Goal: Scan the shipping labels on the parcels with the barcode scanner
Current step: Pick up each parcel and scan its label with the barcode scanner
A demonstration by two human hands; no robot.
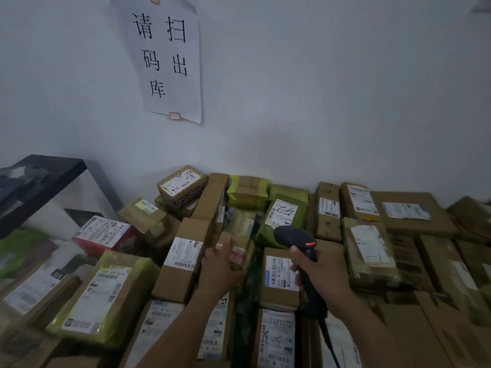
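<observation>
A black table (53, 168) is noted at the far left against the wall, with a red box (106, 235) beside it. A yellow-taped parcel (101, 296) is seen lying label-up in the pile below. A paper sign (167, 57) with large black characters is fixed to the wall. The left hand (218, 269) is observed with its fingers and thumb curled round a small cardboard parcel (236, 251), which bears a red-and-white sticker and is held tilted among the stacked boxes. A white-labelled box (281, 272) is found just right of it. The black barcode scanner (295, 237) is held by its handle in the tightly closed right hand (318, 272), its head raised over the pile and its cable trailing to the lower edge. Further cardboard parcels (372, 251) are recorded to the right.
</observation>
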